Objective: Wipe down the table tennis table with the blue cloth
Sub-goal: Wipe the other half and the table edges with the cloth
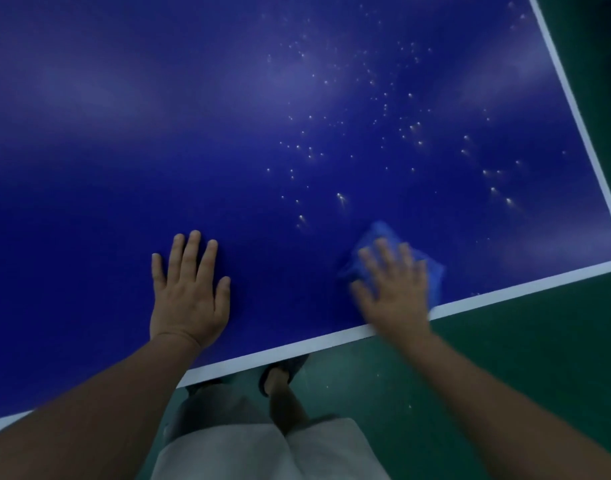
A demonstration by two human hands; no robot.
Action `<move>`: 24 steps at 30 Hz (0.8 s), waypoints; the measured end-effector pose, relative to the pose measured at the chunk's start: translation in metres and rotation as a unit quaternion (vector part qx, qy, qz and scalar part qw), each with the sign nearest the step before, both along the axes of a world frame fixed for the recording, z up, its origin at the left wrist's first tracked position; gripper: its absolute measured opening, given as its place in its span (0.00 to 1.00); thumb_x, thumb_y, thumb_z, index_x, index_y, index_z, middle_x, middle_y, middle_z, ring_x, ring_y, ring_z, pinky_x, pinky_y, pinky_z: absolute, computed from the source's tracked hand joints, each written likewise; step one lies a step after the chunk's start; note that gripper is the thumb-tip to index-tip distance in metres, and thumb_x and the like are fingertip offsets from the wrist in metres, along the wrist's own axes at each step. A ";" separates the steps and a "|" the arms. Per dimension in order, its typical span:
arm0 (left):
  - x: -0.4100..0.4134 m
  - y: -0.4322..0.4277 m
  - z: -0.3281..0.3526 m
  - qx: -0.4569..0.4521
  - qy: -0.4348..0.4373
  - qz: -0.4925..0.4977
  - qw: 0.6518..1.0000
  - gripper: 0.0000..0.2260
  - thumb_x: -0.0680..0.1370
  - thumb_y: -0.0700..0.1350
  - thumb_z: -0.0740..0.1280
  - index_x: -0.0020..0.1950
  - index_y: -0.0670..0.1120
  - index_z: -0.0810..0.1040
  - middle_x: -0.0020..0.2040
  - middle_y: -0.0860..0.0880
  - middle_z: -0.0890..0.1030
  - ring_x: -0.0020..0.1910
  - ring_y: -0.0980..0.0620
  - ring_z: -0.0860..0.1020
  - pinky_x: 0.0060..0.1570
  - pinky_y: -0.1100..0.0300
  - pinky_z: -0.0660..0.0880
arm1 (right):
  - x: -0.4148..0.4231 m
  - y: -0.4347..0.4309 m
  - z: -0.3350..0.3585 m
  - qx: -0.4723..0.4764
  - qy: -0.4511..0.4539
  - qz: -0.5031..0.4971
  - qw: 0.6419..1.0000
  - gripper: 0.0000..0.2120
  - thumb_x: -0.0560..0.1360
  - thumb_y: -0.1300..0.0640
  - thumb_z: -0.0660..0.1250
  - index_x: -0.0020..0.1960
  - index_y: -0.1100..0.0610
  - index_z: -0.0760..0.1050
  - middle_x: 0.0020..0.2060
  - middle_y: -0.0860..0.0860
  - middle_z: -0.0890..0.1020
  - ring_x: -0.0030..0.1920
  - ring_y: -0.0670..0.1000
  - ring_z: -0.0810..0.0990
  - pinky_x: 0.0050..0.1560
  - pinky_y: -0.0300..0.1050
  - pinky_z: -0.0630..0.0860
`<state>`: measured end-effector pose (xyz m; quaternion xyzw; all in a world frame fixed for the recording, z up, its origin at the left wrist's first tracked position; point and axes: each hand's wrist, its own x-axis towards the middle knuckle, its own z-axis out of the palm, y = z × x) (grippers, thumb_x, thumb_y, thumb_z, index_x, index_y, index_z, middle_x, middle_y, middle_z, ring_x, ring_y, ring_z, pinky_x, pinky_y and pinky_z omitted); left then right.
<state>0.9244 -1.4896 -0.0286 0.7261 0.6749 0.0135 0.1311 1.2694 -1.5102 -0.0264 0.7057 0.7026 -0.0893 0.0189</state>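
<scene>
The dark blue table tennis table (158, 150) fills most of the view, with white lines along its near and right edges. Many small pale droplets or specks (366, 116) dot its right half. My right hand (394, 289) lies flat with spread fingers on the blue cloth (380, 233), pressing it onto the table near the front right corner; the hand is motion-blurred. My left hand (189, 292) rests flat on the bare table surface to the left, fingers straight.
A green floor (522, 358) lies below and to the right of the table. My legs in light shorts (262, 448) and a sandalled foot (279, 372) stand close to the near edge.
</scene>
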 end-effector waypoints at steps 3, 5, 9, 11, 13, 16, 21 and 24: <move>0.001 0.000 -0.001 0.000 0.005 -0.003 1.000 0.30 0.81 0.58 0.48 0.81 0.45 0.58 0.82 0.43 0.54 0.82 0.44 0.47 0.78 0.38 0.43 | 0.080 0.043 0.012 -0.030 0.008 -0.275 0.961 0.35 0.77 0.32 0.43 0.81 0.43 0.52 0.82 0.47 0.51 0.81 0.59 0.48 0.77 0.67 0.46; 0.001 0.001 -0.001 0.000 0.007 -0.004 1.000 0.30 0.81 0.58 0.48 0.81 0.45 0.58 0.82 0.43 0.54 0.82 0.44 0.47 0.78 0.38 0.43 | 0.082 0.058 0.020 -0.023 0.038 -0.371 0.928 0.36 0.77 0.32 0.42 0.82 0.45 0.51 0.82 0.48 0.51 0.81 0.60 0.47 0.77 0.68 0.45; -0.001 0.000 -0.001 0.007 -0.001 -0.007 1.000 0.30 0.82 0.58 0.48 0.81 0.45 0.59 0.82 0.43 0.55 0.82 0.43 0.49 0.77 0.37 0.45 | -0.028 0.017 0.005 0.037 0.004 -0.180 0.983 0.31 0.79 0.37 0.50 0.80 0.46 0.59 0.80 0.51 0.58 0.79 0.63 0.54 0.75 0.69 0.50; -0.002 -0.001 -0.001 0.014 -0.012 -0.005 1.000 0.29 0.82 0.57 0.48 0.80 0.44 0.61 0.82 0.43 0.56 0.81 0.43 0.50 0.77 0.37 0.46 | -0.098 -0.026 0.001 0.029 0.015 0.067 0.997 0.30 0.80 0.38 0.55 0.79 0.45 0.60 0.81 0.50 0.58 0.80 0.62 0.51 0.75 0.69 0.51; -0.003 -0.002 -0.002 0.030 -0.037 -0.002 0.999 0.29 0.82 0.57 0.49 0.79 0.43 0.63 0.81 0.42 0.58 0.81 0.43 0.52 0.77 0.37 0.47 | -0.138 -0.043 0.004 -0.010 0.034 0.303 0.952 0.28 0.81 0.37 0.55 0.79 0.44 0.59 0.81 0.49 0.56 0.81 0.60 0.48 0.74 0.70 0.51; -0.004 0.000 -0.004 0.043 -0.058 -0.002 0.997 0.28 0.82 0.56 0.49 0.78 0.43 0.66 0.80 0.42 0.60 0.81 0.42 0.54 0.77 0.38 0.47 | -0.129 0.021 0.003 -0.014 0.054 0.469 0.881 0.27 0.81 0.36 0.53 0.78 0.43 0.61 0.80 0.48 0.58 0.80 0.60 0.51 0.76 0.69 0.50; -0.004 0.000 -0.001 0.034 -0.057 0.001 0.998 0.28 0.82 0.56 0.50 0.78 0.44 0.65 0.81 0.42 0.59 0.81 0.43 0.53 0.77 0.37 0.47 | -0.045 0.182 0.004 0.011 0.046 0.000 0.999 0.29 0.80 0.36 0.48 0.79 0.43 0.60 0.81 0.50 0.58 0.80 0.62 0.54 0.75 0.71 0.51; -0.005 -0.001 0.000 0.032 -0.052 -0.003 0.998 0.28 0.82 0.56 0.50 0.79 0.44 0.64 0.81 0.43 0.59 0.81 0.43 0.52 0.77 0.38 0.46 | -0.004 0.192 0.017 -0.010 0.066 -0.332 0.941 0.31 0.82 0.35 0.44 0.82 0.44 0.50 0.82 0.48 0.48 0.81 0.60 0.44 0.77 0.67 0.42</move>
